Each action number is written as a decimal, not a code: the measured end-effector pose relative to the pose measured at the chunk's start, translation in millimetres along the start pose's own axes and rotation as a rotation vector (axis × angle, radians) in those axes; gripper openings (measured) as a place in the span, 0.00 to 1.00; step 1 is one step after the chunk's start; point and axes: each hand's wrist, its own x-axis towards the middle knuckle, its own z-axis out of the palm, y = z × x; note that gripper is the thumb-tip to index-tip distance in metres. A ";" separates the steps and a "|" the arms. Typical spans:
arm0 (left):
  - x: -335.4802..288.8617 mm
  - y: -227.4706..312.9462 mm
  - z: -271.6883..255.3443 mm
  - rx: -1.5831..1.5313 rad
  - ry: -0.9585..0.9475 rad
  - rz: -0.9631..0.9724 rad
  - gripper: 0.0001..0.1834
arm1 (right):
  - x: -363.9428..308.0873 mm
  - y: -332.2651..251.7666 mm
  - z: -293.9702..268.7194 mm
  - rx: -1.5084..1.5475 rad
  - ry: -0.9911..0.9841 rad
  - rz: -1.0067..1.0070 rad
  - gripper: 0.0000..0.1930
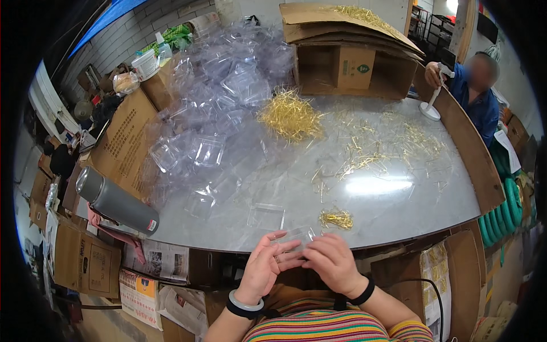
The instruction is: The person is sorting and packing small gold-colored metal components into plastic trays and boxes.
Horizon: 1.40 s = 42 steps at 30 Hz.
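Just above the table's near edge, a small clear plastic box is between my two hands. My left hand, palm turned up, holds its left side with thumb and fingers. Bent over its right side, my right hand grips it with the fingertips, which partly hide it. Another clear plastic box lies flat on the table beyond my left fingers. A small bundle of gold wire hooks rests beyond my right hand.
A heap of clear plastic boxes covers the back left beside a gold wire pile. Loose gold hooks lie scattered right. A grey bottle stands left. Cardboard boxes stand behind. A person holds a white stand.
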 end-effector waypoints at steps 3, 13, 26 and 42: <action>-5.1 4.4 -3.1 -0.035 0.043 0.022 0.22 | -10.5 20.8 -16.4 -0.059 0.019 0.203 0.29; -11.9 -42.9 -13.0 0.006 -0.106 -0.444 0.19 | -6.0 62.5 -17.7 -0.188 -0.287 0.244 0.22; -2.7 -79.5 -21.3 -0.258 -0.174 -0.217 0.19 | -41.0 1.2 -23.0 -0.011 -0.338 0.146 0.20; 20.3 -9.4 21.9 1.092 0.151 0.255 0.19 | -4.3 19.4 5.1 0.089 -0.068 0.215 0.16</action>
